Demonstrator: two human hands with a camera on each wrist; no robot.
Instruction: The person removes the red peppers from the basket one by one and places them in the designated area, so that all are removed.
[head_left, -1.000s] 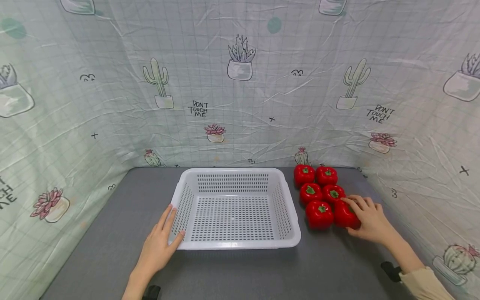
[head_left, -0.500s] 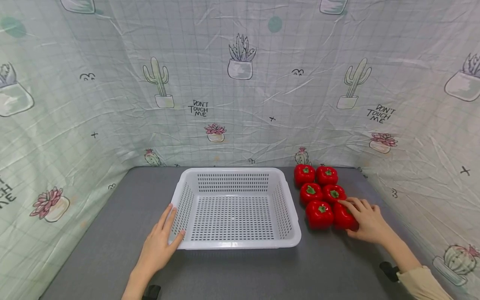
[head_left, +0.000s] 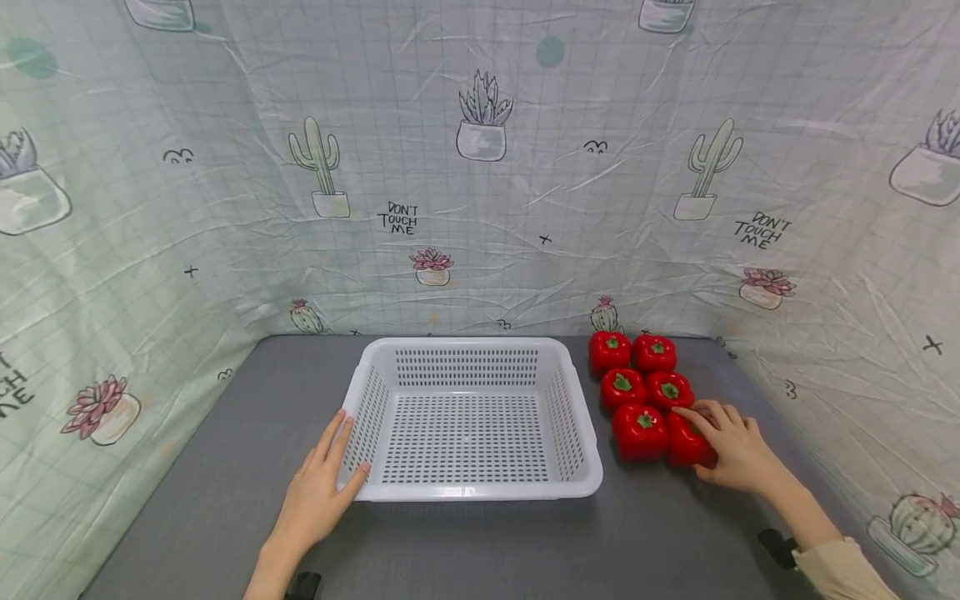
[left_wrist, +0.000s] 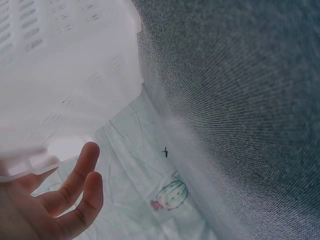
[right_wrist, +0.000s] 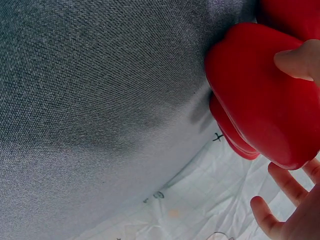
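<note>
In the head view, a white perforated plastic basket (head_left: pixel 465 490) stands in the middle of the grey table. My left hand (head_left: pixel 315 492) holds its near left corner, thumb over the rim and fingers along the outside. In the left wrist view two fingertips (left_wrist: pixel 90 152) are clear of the basket wall. On the right is a cluster of several red bell peppers (head_left: pixel 639 432) with green stems. My right hand (head_left: pixel 738 450) grips the nearest right pepper (head_left: pixel 684 440), thumb on its near side and fingers over the far side. The right wrist view shows this pepper (right_wrist: pixel 260 90) close up.
More bell peppers (head_left: pixel 622 387) stand directly left of and behind the gripped one, close together. A patterned cloth (head_left: pixel 480 250) with cactus drawings encloses the table (head_left: pixel 480 550) at the back and sides. Dark wrist straps show on both arms.
My right hand has shifted slightly left and nearer, closing in around the front right pepper. My left hand and the basket have stayed in place.
</note>
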